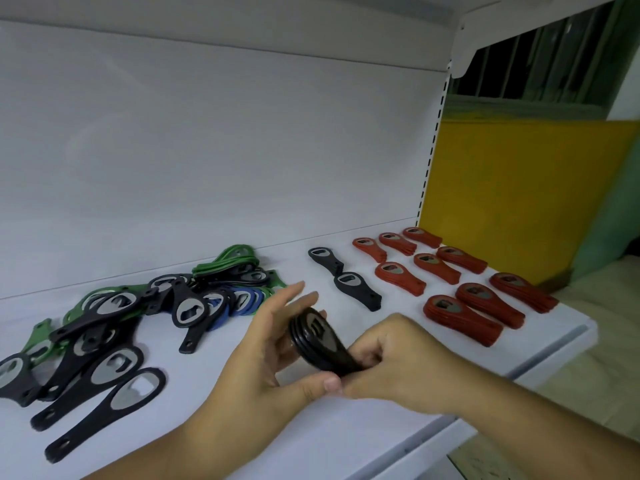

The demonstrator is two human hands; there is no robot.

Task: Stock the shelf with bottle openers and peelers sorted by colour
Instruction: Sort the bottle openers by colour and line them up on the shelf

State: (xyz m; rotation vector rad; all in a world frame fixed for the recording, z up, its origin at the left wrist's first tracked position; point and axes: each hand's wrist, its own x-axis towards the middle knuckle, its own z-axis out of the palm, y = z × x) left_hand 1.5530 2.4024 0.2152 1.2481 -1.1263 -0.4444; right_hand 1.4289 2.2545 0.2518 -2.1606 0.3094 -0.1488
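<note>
Above the white shelf [346, 427] I hold a small stack of black bottle openers [320, 342] between both hands. My left hand [266, 355] cups the rounded head end, fingers straight and thumb under the handles. My right hand [391, 358] pinches the handle end with curled fingers. Two black stacks [356, 289] lie in a line at mid-shelf. Red opener stacks [460, 306] sit in rows on the right. A mixed heap of black, green and blue openers [138, 313] lies on the left.
The shelf's white back panel [207, 150] rises behind everything, with a slotted upright [433, 140] at its right end. A yellow and green wall [519, 195] stands beyond the shelf's right edge. Loose black openers [100, 407] lie near the front left.
</note>
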